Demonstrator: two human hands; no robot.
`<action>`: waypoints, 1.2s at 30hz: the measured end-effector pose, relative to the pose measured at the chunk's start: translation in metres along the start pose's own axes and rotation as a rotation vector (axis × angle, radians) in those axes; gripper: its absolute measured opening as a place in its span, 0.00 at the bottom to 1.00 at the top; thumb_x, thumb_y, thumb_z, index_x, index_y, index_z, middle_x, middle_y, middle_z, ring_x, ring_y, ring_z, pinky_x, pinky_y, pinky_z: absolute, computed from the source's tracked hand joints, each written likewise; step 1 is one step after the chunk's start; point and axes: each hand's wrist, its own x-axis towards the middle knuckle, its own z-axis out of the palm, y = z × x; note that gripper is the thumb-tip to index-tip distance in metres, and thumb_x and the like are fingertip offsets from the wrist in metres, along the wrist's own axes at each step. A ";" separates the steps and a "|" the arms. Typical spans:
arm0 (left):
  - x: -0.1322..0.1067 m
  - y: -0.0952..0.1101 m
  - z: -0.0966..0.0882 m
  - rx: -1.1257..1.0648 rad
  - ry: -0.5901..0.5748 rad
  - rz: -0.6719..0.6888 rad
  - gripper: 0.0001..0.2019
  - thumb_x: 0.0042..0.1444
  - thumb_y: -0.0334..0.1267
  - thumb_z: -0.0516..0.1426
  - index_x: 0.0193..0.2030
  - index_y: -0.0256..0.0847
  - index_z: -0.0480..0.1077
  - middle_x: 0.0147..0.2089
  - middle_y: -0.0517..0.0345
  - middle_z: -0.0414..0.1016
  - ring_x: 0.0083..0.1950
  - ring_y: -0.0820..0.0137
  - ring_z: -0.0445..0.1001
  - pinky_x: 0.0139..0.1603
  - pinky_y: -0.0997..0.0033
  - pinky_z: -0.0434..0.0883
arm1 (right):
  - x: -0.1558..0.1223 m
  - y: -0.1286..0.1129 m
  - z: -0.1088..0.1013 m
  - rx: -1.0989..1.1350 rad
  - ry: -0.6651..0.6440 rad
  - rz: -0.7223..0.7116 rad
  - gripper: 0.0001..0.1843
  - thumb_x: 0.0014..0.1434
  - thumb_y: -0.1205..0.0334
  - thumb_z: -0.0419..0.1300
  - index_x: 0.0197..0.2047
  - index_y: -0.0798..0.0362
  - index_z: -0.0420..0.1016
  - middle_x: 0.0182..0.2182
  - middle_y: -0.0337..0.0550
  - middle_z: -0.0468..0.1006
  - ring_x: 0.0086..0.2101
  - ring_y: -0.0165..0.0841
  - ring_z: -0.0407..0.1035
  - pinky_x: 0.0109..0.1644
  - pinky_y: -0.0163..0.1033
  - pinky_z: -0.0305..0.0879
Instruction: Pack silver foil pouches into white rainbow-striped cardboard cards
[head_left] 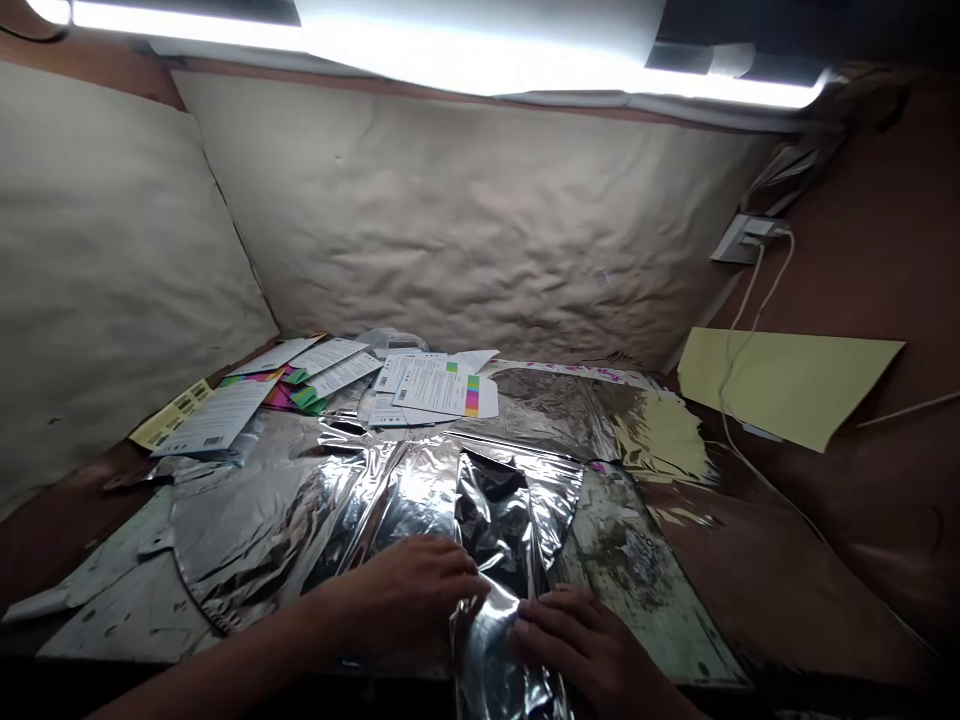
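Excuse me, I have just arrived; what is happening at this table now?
A person is handling a shiny foil piece, seemingly a bag: the left hand is at its left side, the right hand at its right. Wrinkled silvery sheeting covers much of the table around it. Printed papers lie farther back, and a bright lamp shines above.

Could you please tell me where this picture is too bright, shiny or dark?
Head view: the tube light is blown out to white; head view: glare streaks the foil, while both lower corners sink nearly to black.
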 end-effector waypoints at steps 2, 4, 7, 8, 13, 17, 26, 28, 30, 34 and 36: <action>-0.017 0.015 0.013 0.007 -0.057 -0.001 0.35 0.52 0.43 0.61 0.67 0.43 0.59 0.68 0.48 0.63 0.67 0.54 0.63 0.67 0.54 0.60 | 0.003 0.001 0.002 0.033 0.043 -0.021 0.20 0.63 0.67 0.57 0.58 0.54 0.72 0.54 0.48 0.78 0.52 0.40 0.71 0.55 0.44 0.71; -0.027 0.027 0.031 0.015 -0.020 -0.054 0.38 0.54 0.47 0.60 0.69 0.41 0.55 0.72 0.43 0.53 0.71 0.48 0.55 0.69 0.46 0.55 | 0.005 0.004 0.006 0.121 0.108 -0.016 0.15 0.63 0.67 0.58 0.53 0.53 0.75 0.49 0.47 0.81 0.50 0.39 0.73 0.52 0.43 0.73; -0.026 0.038 0.059 -0.052 0.199 -0.156 0.20 0.64 0.43 0.52 0.61 0.43 0.66 0.62 0.47 0.70 0.61 0.56 0.68 0.60 0.54 0.64 | 0.007 0.010 0.013 0.369 0.164 0.136 0.12 0.65 0.65 0.56 0.49 0.51 0.77 0.43 0.46 0.83 0.44 0.36 0.76 0.48 0.40 0.74; -0.022 0.041 0.066 -0.107 0.273 -0.187 0.16 0.67 0.41 0.48 0.56 0.45 0.70 0.54 0.50 0.76 0.55 0.60 0.72 0.56 0.58 0.67 | 0.008 0.012 0.016 0.462 0.154 0.248 0.13 0.66 0.62 0.55 0.49 0.51 0.78 0.41 0.46 0.83 0.43 0.36 0.77 0.46 0.39 0.74; -0.005 0.041 0.069 -0.335 0.423 -0.465 0.21 0.69 0.45 0.46 0.31 0.43 0.74 0.36 0.54 0.74 0.40 0.65 0.71 0.42 0.63 0.67 | 0.018 0.011 0.024 0.769 0.113 0.903 0.31 0.62 0.47 0.59 0.64 0.53 0.66 0.25 0.38 0.79 0.27 0.35 0.73 0.32 0.36 0.69; 0.007 0.032 0.061 -0.259 0.348 -0.719 0.18 0.66 0.47 0.54 0.29 0.43 0.77 0.32 0.56 0.73 0.41 0.64 0.70 0.43 0.64 0.65 | 0.032 0.004 0.029 0.824 0.277 1.056 0.47 0.59 0.44 0.61 0.73 0.54 0.46 0.26 0.35 0.78 0.28 0.34 0.73 0.37 0.38 0.70; 0.027 0.029 0.037 -0.139 0.117 -0.971 0.28 0.64 0.57 0.50 0.22 0.44 0.76 0.23 0.57 0.75 0.31 0.63 0.76 0.34 0.67 0.64 | 0.037 -0.021 0.034 0.617 0.516 1.147 0.45 0.57 0.48 0.61 0.72 0.50 0.48 0.35 0.41 0.78 0.23 0.30 0.69 0.30 0.36 0.70; 0.023 0.031 0.042 -0.097 0.132 -0.939 0.24 0.64 0.55 0.51 0.27 0.43 0.77 0.26 0.56 0.77 0.33 0.62 0.77 0.35 0.66 0.66 | 0.031 -0.026 0.037 0.587 0.490 1.157 0.45 0.56 0.52 0.62 0.72 0.46 0.46 0.44 0.44 0.76 0.20 0.26 0.65 0.25 0.35 0.68; 0.017 0.032 0.050 -0.016 0.248 -0.839 0.19 0.63 0.53 0.53 0.43 0.42 0.78 0.41 0.50 0.80 0.43 0.59 0.78 0.41 0.63 0.70 | 0.022 -0.032 0.039 0.528 0.436 1.085 0.40 0.59 0.56 0.60 0.71 0.42 0.49 0.50 0.46 0.73 0.20 0.25 0.66 0.26 0.36 0.71; 0.008 0.024 0.060 0.128 0.324 -0.373 0.28 0.66 0.47 0.52 0.70 0.45 0.56 0.72 0.47 0.55 0.72 0.53 0.54 0.66 0.53 0.60 | -0.003 -0.038 0.033 0.145 0.345 0.707 0.31 0.64 0.61 0.56 0.68 0.35 0.58 0.67 0.48 0.57 0.50 0.42 0.73 0.50 0.45 0.74; 0.009 0.018 0.057 0.114 0.210 -0.245 0.26 0.68 0.42 0.50 0.71 0.49 0.53 0.74 0.54 0.50 0.74 0.56 0.49 0.69 0.52 0.57 | -0.014 -0.032 0.025 -0.049 0.319 0.516 0.36 0.62 0.55 0.61 0.70 0.36 0.55 0.72 0.45 0.45 0.64 0.53 0.57 0.61 0.54 0.63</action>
